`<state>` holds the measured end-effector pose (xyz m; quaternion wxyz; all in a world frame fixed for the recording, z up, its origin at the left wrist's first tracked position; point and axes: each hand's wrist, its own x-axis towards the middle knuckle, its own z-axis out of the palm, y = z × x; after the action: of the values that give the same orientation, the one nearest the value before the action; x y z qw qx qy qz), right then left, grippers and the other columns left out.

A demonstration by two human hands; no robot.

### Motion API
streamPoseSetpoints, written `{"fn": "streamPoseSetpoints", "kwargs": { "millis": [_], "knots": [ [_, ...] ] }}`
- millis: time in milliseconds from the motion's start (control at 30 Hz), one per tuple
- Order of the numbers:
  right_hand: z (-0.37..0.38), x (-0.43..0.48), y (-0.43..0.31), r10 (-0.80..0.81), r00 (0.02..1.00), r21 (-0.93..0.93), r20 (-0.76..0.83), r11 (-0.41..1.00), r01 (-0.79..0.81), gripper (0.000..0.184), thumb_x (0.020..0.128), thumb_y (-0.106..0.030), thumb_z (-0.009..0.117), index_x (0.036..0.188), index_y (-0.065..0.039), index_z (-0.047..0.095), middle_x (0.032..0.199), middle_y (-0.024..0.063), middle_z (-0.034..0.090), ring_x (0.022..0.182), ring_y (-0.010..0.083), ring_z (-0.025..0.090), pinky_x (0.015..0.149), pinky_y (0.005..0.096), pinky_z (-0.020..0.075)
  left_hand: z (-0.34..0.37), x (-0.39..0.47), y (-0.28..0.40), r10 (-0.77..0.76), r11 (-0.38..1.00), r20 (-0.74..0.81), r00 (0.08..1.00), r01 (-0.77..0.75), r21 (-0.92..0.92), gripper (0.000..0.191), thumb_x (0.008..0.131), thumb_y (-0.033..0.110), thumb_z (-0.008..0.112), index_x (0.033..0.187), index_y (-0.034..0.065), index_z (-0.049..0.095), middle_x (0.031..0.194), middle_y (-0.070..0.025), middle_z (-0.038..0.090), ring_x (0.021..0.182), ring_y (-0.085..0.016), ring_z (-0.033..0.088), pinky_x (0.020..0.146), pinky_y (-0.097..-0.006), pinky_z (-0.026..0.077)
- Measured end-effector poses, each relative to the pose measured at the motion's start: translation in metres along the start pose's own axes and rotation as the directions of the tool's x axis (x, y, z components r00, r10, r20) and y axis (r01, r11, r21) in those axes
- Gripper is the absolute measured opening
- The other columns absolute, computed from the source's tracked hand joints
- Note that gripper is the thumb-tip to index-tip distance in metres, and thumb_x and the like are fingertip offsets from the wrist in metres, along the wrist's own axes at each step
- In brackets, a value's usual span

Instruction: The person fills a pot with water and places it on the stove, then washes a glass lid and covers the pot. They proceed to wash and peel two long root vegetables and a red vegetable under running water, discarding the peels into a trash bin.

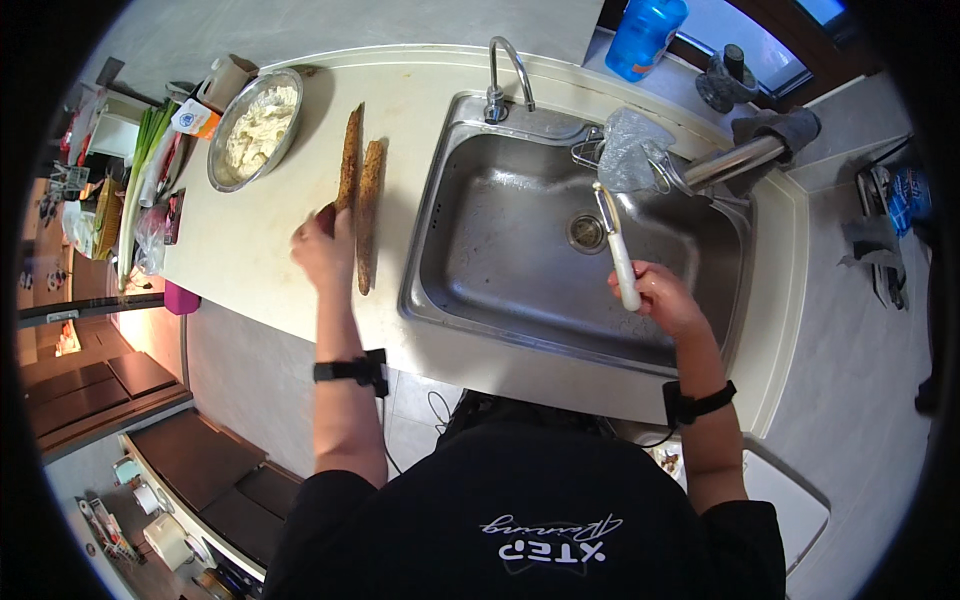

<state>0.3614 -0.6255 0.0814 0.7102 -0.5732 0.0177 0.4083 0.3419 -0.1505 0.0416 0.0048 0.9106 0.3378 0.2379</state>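
Note:
My left hand (322, 244) is over the pale countertop at the lower end of a long, brown, rough-skinned root (349, 161). A dark reddish object (326, 217) shows at its fingers; whether the hand grips it or the root, I cannot tell. A second brown root (368, 217) lies just to the right, roughly parallel. Over the right part of the sink, my right hand (656, 296) holds a peeler (618, 251) by its white handle, its metal head pointing up and left.
A steel sink (517, 349) with a chrome faucet (495, 97) fills the counter's right part. Left of the roots, a metal bowl (295, 124) holds a pale, doughy mass. Green onions (139, 187) and packages lie at the far left. A wire rack with a grey cloth (634, 150) hangs at the sink's back right.

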Motion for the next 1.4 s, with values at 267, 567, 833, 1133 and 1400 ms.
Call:
{"fn": "streamPoseSetpoints", "kwargs": {
  "millis": [267, 567, 833, 1133, 1400],
  "knots": [
    [0.035, 0.021, 0.033, -0.023, 0.999, 0.175, -0.022, 0.984, 0.026, 0.026, 0.085, -0.018, 0.049, 0.102, -0.002, 0.06, 0.082, 0.0024, 0.058, 0.06, 0.0072, 0.045, 0.054, 0.021, 0.0362, -0.045, -0.147, 0.218, 0.702, 0.333, 0.692, 0.168, 0.782, -0.527, 0.051, 0.093, 0.043, 0.059, 0.125, 0.0043, 0.049, 0.103, -0.0086, 0.062, 0.092, -0.014, 0.059, 0.079, -0.0279, 0.049],
    [-0.079, 0.006, -0.017, -0.44, 0.867, -0.961, -0.234, 0.24, -0.138, 0.048, 0.086, -0.028, 0.059, 0.124, 0.0, 0.053, 0.118, 0.0186, 0.058, 0.111, 0.0336, 0.057, 0.094, 0.0405, 0.0462, -0.031, -0.156, 0.287, 0.75, 0.211, 0.627, 0.212, 0.821, -0.53, 0.028, 0.098, 0.025, 0.053, 0.119, 0.0055, 0.05, 0.084, -0.0018, 0.056, 0.076, -0.012, 0.057, 0.071, -0.0268, 0.049],
    [-0.187, 0.014, -0.049, -0.578, 0.666, -0.776, -0.471, -0.088, -0.624, 0.046, 0.088, -0.026, 0.053, 0.126, -0.001, 0.051, 0.131, 0.0219, 0.05, 0.122, 0.0353, 0.048, 0.1, 0.0451, 0.0424, -0.032, -0.144, 0.313, 0.748, 0.168, 0.662, 0.048, 0.951, -0.259, 0.027, 0.098, 0.02, 0.047, 0.119, 0.0041, 0.047, 0.088, -0.0065, 0.06, 0.069, -0.017, 0.058, 0.066, -0.0331, 0.051],
    [-0.113, 0.018, -0.044, -0.594, 0.608, -0.839, -0.527, 0.252, -0.482, 0.039, 0.092, -0.035, 0.05, 0.105, -0.002, 0.066, 0.107, 0.0208, 0.065, 0.099, 0.0357, 0.063, 0.085, 0.0445, 0.0492, -0.021, -0.134, 0.336, 0.695, 0.06, 0.711, 0.104, 0.978, -0.202, 0.028, 0.099, 0.036, 0.046, 0.097, 0.0082, 0.052, 0.068, -0.0056, 0.055, 0.05, -0.015, 0.051, 0.045, -0.0308, 0.045],
    [-0.031, 0.068, -0.012, -0.403, 0.707, -0.109, -0.581, 0.899, 0.424, 0.024, 0.091, -0.025, 0.063, 0.099, -0.003, 0.067, 0.078, -0.0014, 0.062, 0.062, 0.0068, 0.052, 0.057, 0.0213, 0.0411, -0.033, -0.152, 0.315, 0.643, 0.336, 0.765, 0.021, 0.891, -0.306, 0.045, 0.095, 0.057, 0.042, 0.081, 0.015, 0.047, 0.055, 0.0032, 0.037, 0.039, -0.011, 0.029, 0.037, -0.0286, 0.022]
  ]
}}
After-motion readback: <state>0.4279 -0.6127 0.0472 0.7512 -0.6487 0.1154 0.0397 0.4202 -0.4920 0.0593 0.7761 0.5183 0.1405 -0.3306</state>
